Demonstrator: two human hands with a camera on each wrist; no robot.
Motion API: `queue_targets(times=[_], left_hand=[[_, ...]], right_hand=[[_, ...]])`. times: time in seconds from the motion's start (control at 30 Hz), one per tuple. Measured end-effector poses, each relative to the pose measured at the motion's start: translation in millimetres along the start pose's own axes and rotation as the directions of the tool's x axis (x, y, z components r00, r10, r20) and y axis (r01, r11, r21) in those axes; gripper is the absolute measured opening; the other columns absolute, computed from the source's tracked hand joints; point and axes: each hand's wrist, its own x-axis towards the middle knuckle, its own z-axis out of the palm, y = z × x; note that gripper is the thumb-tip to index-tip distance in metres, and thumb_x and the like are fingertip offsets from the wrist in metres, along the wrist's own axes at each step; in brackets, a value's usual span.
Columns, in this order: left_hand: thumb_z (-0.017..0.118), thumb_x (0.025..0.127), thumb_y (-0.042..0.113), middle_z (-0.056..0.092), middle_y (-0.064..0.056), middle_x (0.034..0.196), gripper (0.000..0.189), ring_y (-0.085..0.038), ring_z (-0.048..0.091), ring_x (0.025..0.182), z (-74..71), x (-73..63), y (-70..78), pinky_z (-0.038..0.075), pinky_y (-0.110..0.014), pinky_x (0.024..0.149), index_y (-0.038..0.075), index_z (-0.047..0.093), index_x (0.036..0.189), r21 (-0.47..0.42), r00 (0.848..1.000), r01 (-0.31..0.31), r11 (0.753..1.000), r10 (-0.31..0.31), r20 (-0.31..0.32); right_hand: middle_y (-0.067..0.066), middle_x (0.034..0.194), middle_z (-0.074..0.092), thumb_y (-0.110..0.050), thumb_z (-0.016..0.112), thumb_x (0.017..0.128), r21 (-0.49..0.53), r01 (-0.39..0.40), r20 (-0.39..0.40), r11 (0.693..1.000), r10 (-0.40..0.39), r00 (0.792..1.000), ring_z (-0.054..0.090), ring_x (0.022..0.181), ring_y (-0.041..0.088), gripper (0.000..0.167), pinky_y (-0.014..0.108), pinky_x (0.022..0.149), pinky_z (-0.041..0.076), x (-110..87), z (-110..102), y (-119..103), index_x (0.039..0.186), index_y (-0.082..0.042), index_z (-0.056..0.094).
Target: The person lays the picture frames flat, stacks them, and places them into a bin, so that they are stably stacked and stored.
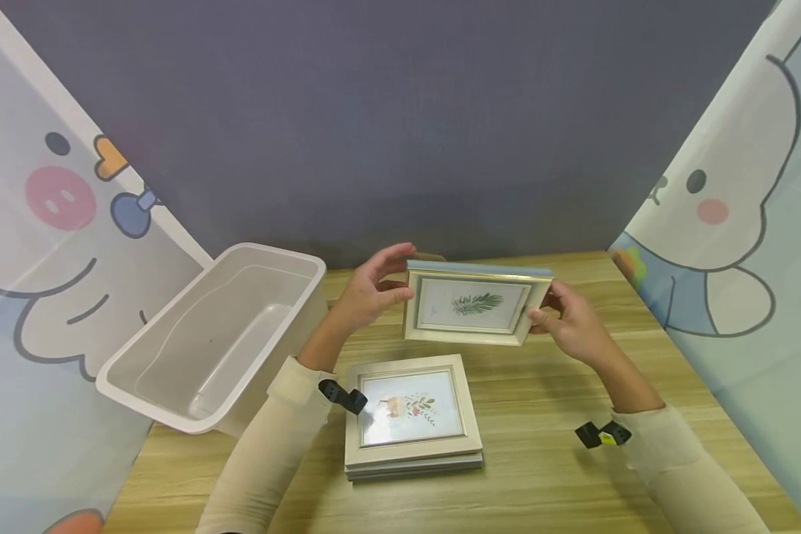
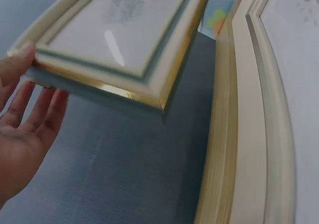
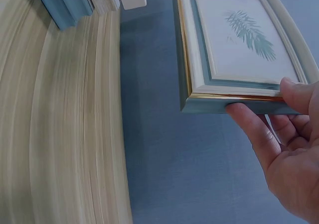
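Observation:
Both hands hold a cream picture frame [image 1: 470, 304] with a green leaf print, raised above the table and tilted toward the head camera. My left hand [image 1: 370, 289] pinches its left end, thumb at the front and fingers behind. In the left wrist view, the left thumb [image 2: 25, 55] lies on the cream border. At the opposite end my right hand [image 1: 570, 322] grips the frame, its thumb [image 3: 297, 95] on the front border and fingers against the blue back edge. Nearer the body lies a stack of frames [image 1: 414, 452], its top one showing a floral animal print.
A white plastic bin [image 1: 277, 337] stands at the left on the wooden table [image 1: 541, 460]. A dark grey panel [image 1: 400, 133] rises behind the table. Cartoon-printed sheets [image 1: 727, 222] flank both sides.

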Motion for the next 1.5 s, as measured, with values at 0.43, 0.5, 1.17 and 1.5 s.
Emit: queue_targets(times=[0.43,0.5,1.17,1.5], left_hand=[[0.074,0.087,-0.007,0.065,-0.024,0.126,0.046,-0.013,0.067,0.103,4.4,-13.8,5.7,0.06,-0.03,0.089,-0.004,0.061,0.132,0.059,0.988,0.0,0.998,0.009,-0.152],[0.074,0.087,-0.008,0.066,-0.026,0.123,0.045,-0.007,0.066,0.1,4.3,-15.6,5.7,0.06,-0.026,0.087,-0.005,0.062,0.13,0.049,0.985,-0.005,0.999,0.013,-0.171],[0.075,0.084,-0.01,0.073,-0.012,0.108,0.043,-0.005,0.068,0.093,1.5,-29.2,9.1,0.059,-0.023,0.077,-0.006,0.064,0.126,0.009,0.967,-0.005,1.0,0.007,-0.256],[0.074,0.086,-0.01,0.071,0.018,0.104,0.042,-0.003,0.067,0.093,-2.4,-40.2,8.8,0.059,-0.021,0.079,-0.008,0.063,0.126,-0.002,0.962,0.003,1.0,-0.003,-0.271]], right_hand=[[0.033,0.118,0.058,0.012,0.059,0.096,0.033,-0.003,0.03,0.999,0.002,1.0,0.066,0.095,0.0,0.039,0.033,0.07,0.064,1.9,6.6,-0.5,0.133,0.013,0.047],[0.034,0.117,0.058,0.013,0.059,0.095,0.037,0.001,0.03,0.999,-0.002,1.0,0.066,0.094,0.0,0.039,0.034,0.069,0.064,2.4,7.9,-0.5,0.133,0.013,0.048],[0.034,0.108,0.063,0.009,0.063,0.094,0.049,-0.005,0.042,0.999,0.003,0.999,0.069,0.087,0.003,0.039,0.032,0.064,0.064,3.6,15.7,-4.3,0.132,0.012,0.051],[0.035,0.11,0.063,0.008,0.063,0.095,0.08,-0.019,0.068,0.997,0.014,0.998,0.069,0.088,0.003,0.038,0.043,0.067,0.064,1.1,23.0,-7.4,0.131,0.012,0.051]])
